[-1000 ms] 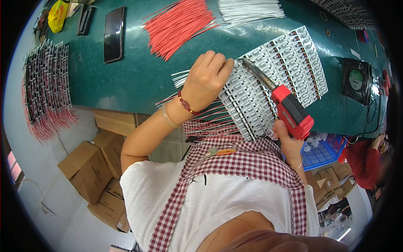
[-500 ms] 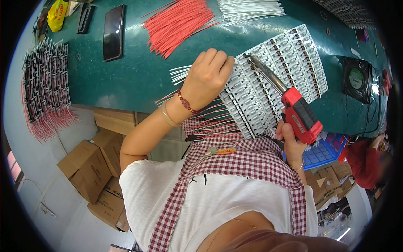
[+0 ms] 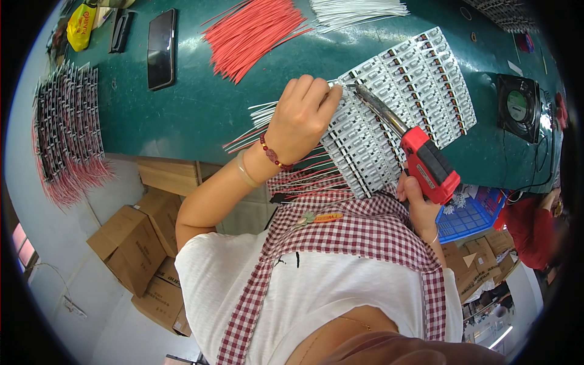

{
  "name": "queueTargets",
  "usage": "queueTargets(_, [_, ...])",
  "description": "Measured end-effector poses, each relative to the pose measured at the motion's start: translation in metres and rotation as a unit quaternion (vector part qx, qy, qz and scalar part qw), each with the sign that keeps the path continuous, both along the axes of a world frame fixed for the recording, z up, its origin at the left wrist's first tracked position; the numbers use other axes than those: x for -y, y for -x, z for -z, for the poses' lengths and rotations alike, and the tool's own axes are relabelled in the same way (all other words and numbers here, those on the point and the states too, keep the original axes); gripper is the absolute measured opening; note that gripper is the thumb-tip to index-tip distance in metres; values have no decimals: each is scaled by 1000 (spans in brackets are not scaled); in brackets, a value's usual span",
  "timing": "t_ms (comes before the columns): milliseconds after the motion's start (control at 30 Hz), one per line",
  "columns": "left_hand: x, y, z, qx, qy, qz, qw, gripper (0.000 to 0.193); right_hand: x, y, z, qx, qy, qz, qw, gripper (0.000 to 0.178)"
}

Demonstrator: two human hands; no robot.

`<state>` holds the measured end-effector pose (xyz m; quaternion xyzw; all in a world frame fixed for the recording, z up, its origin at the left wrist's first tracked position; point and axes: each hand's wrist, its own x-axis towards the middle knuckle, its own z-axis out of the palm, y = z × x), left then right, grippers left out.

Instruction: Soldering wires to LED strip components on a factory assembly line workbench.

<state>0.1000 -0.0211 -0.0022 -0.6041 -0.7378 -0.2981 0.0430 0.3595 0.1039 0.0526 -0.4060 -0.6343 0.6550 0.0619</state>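
Observation:
My right hand grips a red and black soldering gun. Its dark tip meets the upper left part of a panel of small white circuit boards, close to my left fingertips. My left hand is closed in a pinch at the panel's left corner. What lies between those fingers is too small and hidden to name. Thin white wires stick out to the left from beneath this hand. Red and white wires trail from the panel's lower left edge over my checked apron.
Bundles of red wires and white wires lie farther back. A phone and a wired board stack are at left. To the right are a small fan, a blue basket and another person's red sleeve.
The soldering gun has shifted slightly left and down, its tip now nearer my left fingertips. My left hand has moved a little down and right, still pinched.

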Motion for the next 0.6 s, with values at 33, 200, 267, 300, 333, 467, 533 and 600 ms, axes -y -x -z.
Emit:
queueTargets(33, [0, 0, 0, 0, 1, 0, 1000, 24, -2, -3, 1, 11, 20, 10, 1000, 13])
queueTargets(200, [-2, -1, -1, -1, 1, 2, 1000, 23, -4, -5, 15, 0, -114, -60, 992, 20])
queueTargets(267, [-3, -1, -1, -1, 9, 1, 1000, 21, -3, -6, 15, -6, -142, -95, 985, 22])
queueTargets(300, [-3, -1, -1, -3, 9, 0, 1000, 21, -1, -6, 14, -12, -136, -78, 988, 23])
queueTargets(333, [-3, -1, 0, -3, 8, 1, 1000, 20, 0, -6, 12, -23, -138, -62, 988, 23])
queueTargets(467, [-2, -1, -1, -5, 12, 1, 1000, 19, 2, -7, 7, -6, -97, -24, 995, 25])
queueTargets(533, [-2, -1, -1, -7, 10, -1, 1000, 20, -1, -8, 8, 23, -31, -4, 999, 21])
queueTargets(600, [-2, -1, -2, -6, 9, -1, 1000, 20, -2, -9, 11, 25, -43, -16, 999, 21])
